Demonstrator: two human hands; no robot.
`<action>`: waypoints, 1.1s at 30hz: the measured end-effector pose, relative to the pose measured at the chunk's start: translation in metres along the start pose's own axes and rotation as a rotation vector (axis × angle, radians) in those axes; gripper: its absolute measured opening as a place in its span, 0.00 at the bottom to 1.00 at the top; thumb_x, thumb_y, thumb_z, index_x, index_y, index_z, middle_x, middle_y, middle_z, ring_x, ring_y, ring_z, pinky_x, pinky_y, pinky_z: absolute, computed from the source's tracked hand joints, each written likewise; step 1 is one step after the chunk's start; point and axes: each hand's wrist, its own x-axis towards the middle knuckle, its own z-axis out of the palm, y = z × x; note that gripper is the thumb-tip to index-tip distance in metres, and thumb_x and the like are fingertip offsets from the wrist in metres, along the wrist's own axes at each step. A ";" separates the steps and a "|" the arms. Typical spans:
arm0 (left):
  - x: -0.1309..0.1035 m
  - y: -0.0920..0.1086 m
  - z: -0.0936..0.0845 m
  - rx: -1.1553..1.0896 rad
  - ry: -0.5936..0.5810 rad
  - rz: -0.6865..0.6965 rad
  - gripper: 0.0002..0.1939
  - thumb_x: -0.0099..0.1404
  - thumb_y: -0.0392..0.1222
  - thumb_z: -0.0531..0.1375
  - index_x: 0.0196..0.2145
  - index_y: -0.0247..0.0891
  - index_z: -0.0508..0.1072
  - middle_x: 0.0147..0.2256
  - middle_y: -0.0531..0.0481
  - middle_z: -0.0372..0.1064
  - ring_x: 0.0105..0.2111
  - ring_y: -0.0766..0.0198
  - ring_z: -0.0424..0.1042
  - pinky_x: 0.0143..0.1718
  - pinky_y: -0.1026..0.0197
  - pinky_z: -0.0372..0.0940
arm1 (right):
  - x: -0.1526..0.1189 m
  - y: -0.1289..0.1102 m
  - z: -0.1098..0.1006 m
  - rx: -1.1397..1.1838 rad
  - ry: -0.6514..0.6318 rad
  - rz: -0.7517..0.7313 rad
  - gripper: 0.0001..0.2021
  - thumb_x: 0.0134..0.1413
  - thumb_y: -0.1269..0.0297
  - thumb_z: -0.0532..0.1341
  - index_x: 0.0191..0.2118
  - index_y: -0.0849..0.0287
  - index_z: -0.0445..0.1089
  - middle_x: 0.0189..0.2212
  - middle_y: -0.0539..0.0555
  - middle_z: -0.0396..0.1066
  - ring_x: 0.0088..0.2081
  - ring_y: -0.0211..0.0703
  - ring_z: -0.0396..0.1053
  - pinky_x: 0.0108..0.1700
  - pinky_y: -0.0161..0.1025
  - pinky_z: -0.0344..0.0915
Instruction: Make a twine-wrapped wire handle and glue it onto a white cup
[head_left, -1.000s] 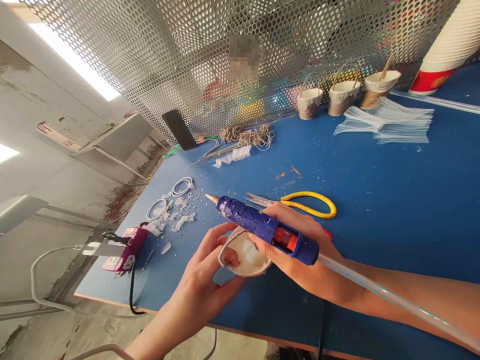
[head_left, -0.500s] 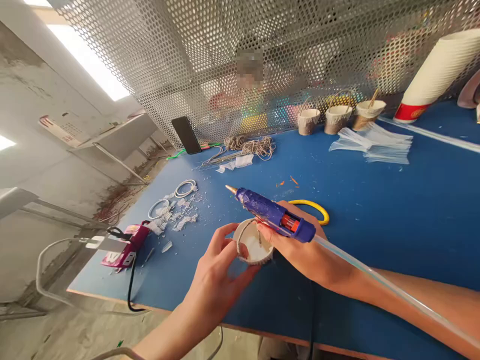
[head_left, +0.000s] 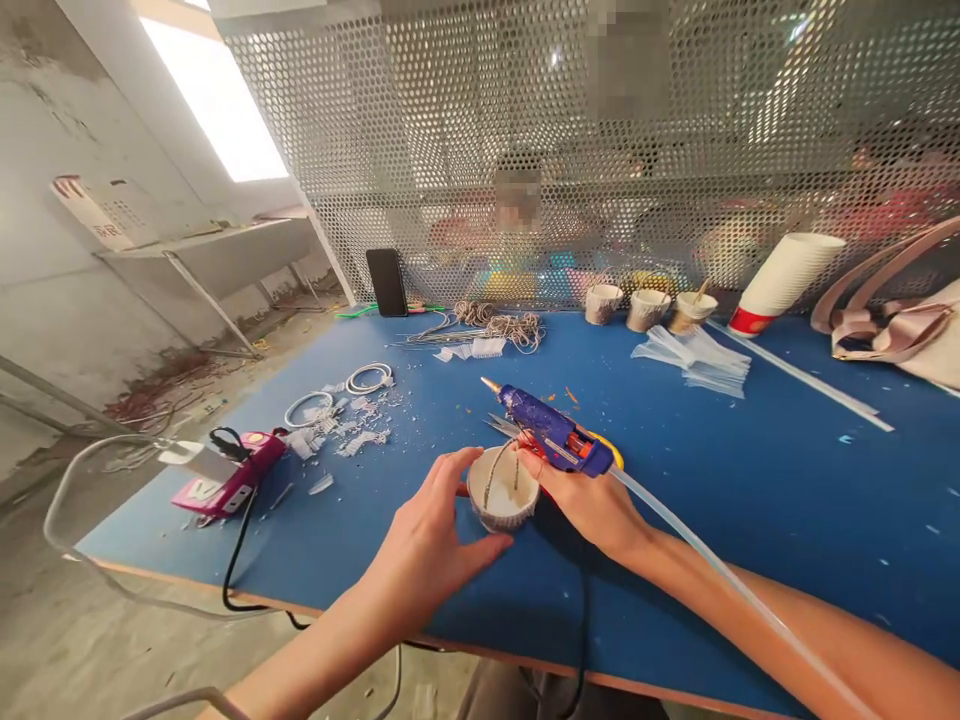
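Note:
A small round cup (head_left: 502,503) with a twine handle across its mouth is between my hands, near the table's front edge. My left hand (head_left: 442,525) curves round the cup's left side, fingers behind it and thumb at the front. My right hand (head_left: 585,500) grips a blue glue gun (head_left: 551,428), its nozzle pointing up and left; the fingertips also reach the cup's right rim and the twine. From the gun's rear a long clear glue stick (head_left: 720,565) runs over my right forearm. Behind the gun lies a yellow ring (head_left: 609,448), partly hidden.
White rings (head_left: 369,378) and plastic scraps lie left, beside a pink power strip (head_left: 240,480) with cables. At the back are a phone (head_left: 386,283), twine (head_left: 517,328), three small cups (head_left: 646,310), plastic strips (head_left: 697,360), stacked paper cups (head_left: 787,280) and a bag (head_left: 907,320).
The view has tilted and shifted, showing more of the right side. My left fingers have spread a little round the cup. The glue gun stays in my right hand.

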 end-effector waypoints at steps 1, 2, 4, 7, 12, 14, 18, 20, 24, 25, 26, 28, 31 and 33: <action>0.000 -0.001 -0.003 -0.027 -0.040 -0.013 0.34 0.49 0.37 0.64 0.53 0.42 0.57 0.47 0.44 0.70 0.37 0.59 0.74 0.35 0.55 0.72 | 0.000 0.001 0.000 0.002 -0.002 0.002 0.10 0.53 0.58 0.58 0.36 0.57 0.73 0.33 0.53 0.77 0.37 0.45 0.74 0.40 0.38 0.70; 0.000 -0.003 -0.007 -0.063 -0.094 -0.019 0.36 0.49 0.37 0.63 0.55 0.42 0.56 0.49 0.43 0.69 0.39 0.59 0.74 0.37 0.54 0.72 | 0.001 0.002 0.000 0.003 0.001 0.001 0.10 0.53 0.58 0.59 0.36 0.57 0.73 0.34 0.53 0.77 0.37 0.46 0.74 0.41 0.39 0.70; 0.003 -0.008 -0.016 -0.155 -0.205 -0.027 0.38 0.49 0.34 0.61 0.57 0.43 0.55 0.51 0.43 0.68 0.44 0.58 0.73 0.44 0.53 0.70 | 0.001 0.004 0.000 0.004 0.015 -0.002 0.10 0.52 0.58 0.59 0.36 0.57 0.73 0.33 0.53 0.77 0.37 0.46 0.75 0.41 0.41 0.70; 0.016 -0.016 -0.030 -0.336 -0.274 -0.054 0.30 0.51 0.33 0.57 0.54 0.43 0.61 0.53 0.43 0.67 0.50 0.57 0.69 0.50 0.53 0.66 | 0.002 0.006 0.000 -0.014 0.025 -0.010 0.09 0.51 0.59 0.60 0.35 0.57 0.73 0.33 0.53 0.77 0.37 0.47 0.74 0.42 0.42 0.69; 0.055 -0.015 -0.034 -0.508 -0.308 -0.157 0.14 0.56 0.40 0.58 0.42 0.37 0.71 0.46 0.43 0.73 0.47 0.57 0.71 0.46 0.56 0.67 | 0.004 0.006 0.000 -0.015 0.029 -0.012 0.09 0.51 0.60 0.60 0.36 0.57 0.72 0.33 0.52 0.77 0.36 0.46 0.74 0.41 0.42 0.69; 0.069 -0.012 -0.028 -0.504 -0.448 -0.115 0.16 0.55 0.40 0.60 0.43 0.36 0.71 0.44 0.45 0.74 0.43 0.57 0.72 0.41 0.58 0.68 | 0.006 0.006 0.000 -0.027 0.045 -0.027 0.09 0.51 0.60 0.60 0.35 0.57 0.72 0.32 0.52 0.76 0.36 0.46 0.74 0.40 0.42 0.69; 0.086 -0.009 -0.013 -0.421 -0.568 -0.021 0.16 0.52 0.39 0.61 0.40 0.33 0.74 0.34 0.49 0.75 0.33 0.61 0.72 0.34 0.63 0.67 | 0.009 0.005 0.000 -0.046 0.043 -0.060 0.09 0.50 0.59 0.59 0.33 0.58 0.72 0.31 0.53 0.76 0.35 0.47 0.73 0.40 0.42 0.69; 0.088 -0.009 -0.007 -0.365 -0.551 0.010 0.12 0.52 0.39 0.61 0.35 0.32 0.75 0.28 0.52 0.74 0.29 0.64 0.70 0.30 0.65 0.65 | 0.010 0.005 0.000 -0.048 0.041 -0.068 0.09 0.51 0.59 0.59 0.33 0.59 0.72 0.32 0.54 0.76 0.36 0.46 0.73 0.41 0.42 0.69; 0.087 -0.010 -0.003 -0.286 -0.408 0.001 0.06 0.53 0.39 0.58 0.27 0.34 0.73 0.23 0.54 0.70 0.25 0.66 0.67 0.25 0.67 0.61 | 0.012 0.005 -0.004 -0.030 0.081 -0.057 0.10 0.51 0.58 0.59 0.35 0.57 0.73 0.34 0.53 0.76 0.38 0.47 0.74 0.45 0.43 0.68; 0.086 -0.010 -0.004 -0.261 -0.349 -0.011 0.05 0.53 0.39 0.58 0.26 0.35 0.72 0.23 0.54 0.69 0.25 0.66 0.67 0.25 0.67 0.61 | 0.012 0.005 -0.007 -0.028 0.105 -0.040 0.11 0.52 0.57 0.60 0.36 0.56 0.73 0.35 0.53 0.77 0.38 0.47 0.74 0.45 0.43 0.67; 0.085 -0.011 -0.005 -0.230 -0.281 -0.027 0.04 0.53 0.38 0.57 0.26 0.36 0.71 0.23 0.54 0.68 0.25 0.66 0.66 0.26 0.66 0.61 | 0.013 0.005 -0.009 -0.027 0.135 -0.018 0.11 0.52 0.56 0.60 0.36 0.56 0.74 0.36 0.52 0.77 0.38 0.47 0.74 0.45 0.43 0.67; 0.083 -0.012 -0.009 -0.162 -0.141 -0.063 0.03 0.54 0.38 0.56 0.26 0.37 0.69 0.24 0.53 0.68 0.26 0.64 0.66 0.28 0.64 0.61 | 0.014 0.005 -0.015 -0.017 0.179 0.036 0.13 0.52 0.54 0.60 0.36 0.56 0.75 0.36 0.53 0.77 0.35 0.47 0.74 0.43 0.44 0.68; 0.080 -0.014 -0.013 -0.069 0.006 -0.097 0.02 0.55 0.37 0.54 0.28 0.39 0.66 0.25 0.52 0.66 0.28 0.62 0.67 0.31 0.61 0.61 | 0.016 0.005 -0.025 0.025 0.157 0.123 0.16 0.50 0.50 0.61 0.37 0.58 0.75 0.30 0.54 0.77 0.27 0.44 0.72 0.33 0.42 0.68; 0.078 -0.015 -0.013 -0.004 0.057 -0.090 0.03 0.55 0.36 0.53 0.29 0.40 0.66 0.27 0.53 0.65 0.27 0.63 0.67 0.32 0.61 0.62 | 0.016 0.005 -0.032 0.043 0.098 0.192 0.18 0.48 0.49 0.63 0.36 0.59 0.75 0.24 0.53 0.75 0.21 0.42 0.69 0.27 0.39 0.67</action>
